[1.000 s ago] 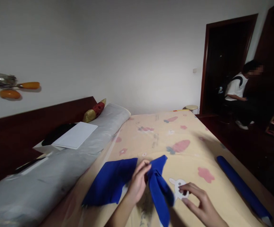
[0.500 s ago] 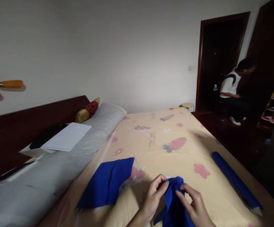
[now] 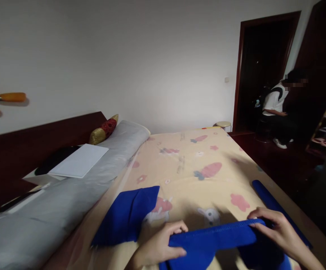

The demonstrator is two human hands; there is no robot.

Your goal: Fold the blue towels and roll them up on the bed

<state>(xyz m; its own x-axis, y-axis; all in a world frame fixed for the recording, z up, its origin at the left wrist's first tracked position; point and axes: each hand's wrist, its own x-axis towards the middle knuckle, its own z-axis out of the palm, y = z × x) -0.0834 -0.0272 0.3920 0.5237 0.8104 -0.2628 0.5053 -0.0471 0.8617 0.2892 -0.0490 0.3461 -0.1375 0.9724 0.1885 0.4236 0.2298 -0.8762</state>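
Note:
A blue cloth with a stitched edge is stretched out near the bottom of the view, above the bed. My left hand pinches one end of that edge between thumb and fingers. At the other end, my right hand is closed on the same edge. The cloth's lower part hangs down, partly cut off by the frame. Left of my hands, another blue cloth lies on the cream patterned sheet. Beyond my right hand, a long rolled blue piece rests along the bed's right side.
A grey bolster runs along the left, with a white flat board on it. Behind are a red and gold cushion and a dark headboard. A person sits by the doorway; a round stool stands past the bed.
My hands were close together on a bunched blue cloth. They have moved apart, left hand leftward and right hand rightward, and the cloth's edge is now pulled straight between them.

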